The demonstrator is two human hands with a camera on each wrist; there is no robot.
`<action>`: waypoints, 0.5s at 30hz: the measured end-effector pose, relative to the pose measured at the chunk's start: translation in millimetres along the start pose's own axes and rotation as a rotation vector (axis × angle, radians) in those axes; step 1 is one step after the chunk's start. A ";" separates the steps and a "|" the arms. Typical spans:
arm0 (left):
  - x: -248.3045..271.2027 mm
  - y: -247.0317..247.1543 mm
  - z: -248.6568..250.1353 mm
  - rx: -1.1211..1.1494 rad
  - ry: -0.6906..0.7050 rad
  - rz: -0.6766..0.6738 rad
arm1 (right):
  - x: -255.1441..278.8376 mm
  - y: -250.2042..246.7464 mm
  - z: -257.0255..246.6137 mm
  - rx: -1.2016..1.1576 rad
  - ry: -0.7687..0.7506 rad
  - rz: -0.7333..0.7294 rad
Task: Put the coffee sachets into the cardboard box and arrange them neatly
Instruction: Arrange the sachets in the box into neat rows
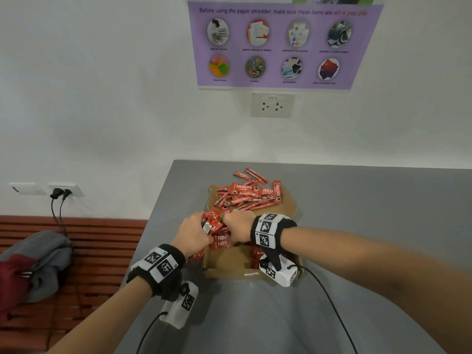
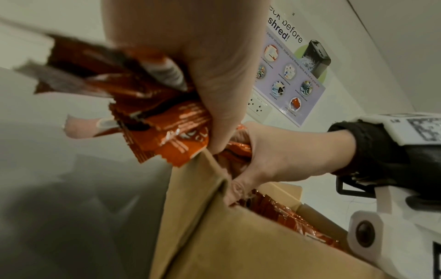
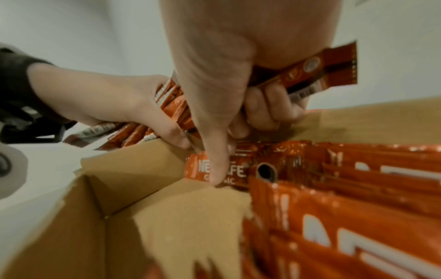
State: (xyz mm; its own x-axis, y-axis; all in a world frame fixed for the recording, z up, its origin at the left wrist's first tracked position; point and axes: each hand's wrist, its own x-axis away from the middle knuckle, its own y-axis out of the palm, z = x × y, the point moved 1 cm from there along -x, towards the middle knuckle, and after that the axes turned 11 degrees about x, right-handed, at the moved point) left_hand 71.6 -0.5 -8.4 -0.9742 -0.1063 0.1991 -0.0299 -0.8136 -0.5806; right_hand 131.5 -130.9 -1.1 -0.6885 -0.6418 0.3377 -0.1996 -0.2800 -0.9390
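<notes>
An open cardboard box (image 1: 229, 263) sits on the grey table (image 1: 357, 213). Both hands meet over its far left corner. My left hand (image 1: 195, 233) and right hand (image 1: 237, 226) each grip the same bundle of red coffee sachets (image 1: 213, 226). In the left wrist view the bundle (image 2: 167, 128) hangs just above the box wall (image 2: 238, 245). In the right wrist view my right thumb (image 3: 216, 166) points down into the box (image 3: 114, 198), beside sachets standing in a row (image 3: 346, 207). A loose pile of sachets (image 1: 247, 194) lies on the far flap.
The table's left edge runs near my left wrist, with a slatted wooden bench (image 1: 102, 241) below it holding a grey and red garment (image 1: 33, 264). Plugged cables (image 1: 57, 208) hang from a wall socket. The white wall with a purple poster (image 1: 278, 44) stands right behind the table.
</notes>
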 end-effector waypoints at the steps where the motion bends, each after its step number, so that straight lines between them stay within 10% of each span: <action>1: -0.2 -0.1 -0.1 -0.004 0.000 -0.003 | -0.3 1.5 -0.2 0.007 0.009 0.020; 15: 4.6 -0.2 8.2 -0.086 0.015 -0.009 | -1.7 4.0 -3.7 -0.009 0.058 0.090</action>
State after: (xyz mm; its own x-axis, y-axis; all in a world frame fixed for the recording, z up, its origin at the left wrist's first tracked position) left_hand 69.0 -5.5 -0.9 -0.9771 -0.0898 0.1929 -0.0573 -0.7621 -0.6449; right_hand 129.3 -128.3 -5.6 -0.7432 -0.6214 0.2481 -0.1412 -0.2168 -0.9660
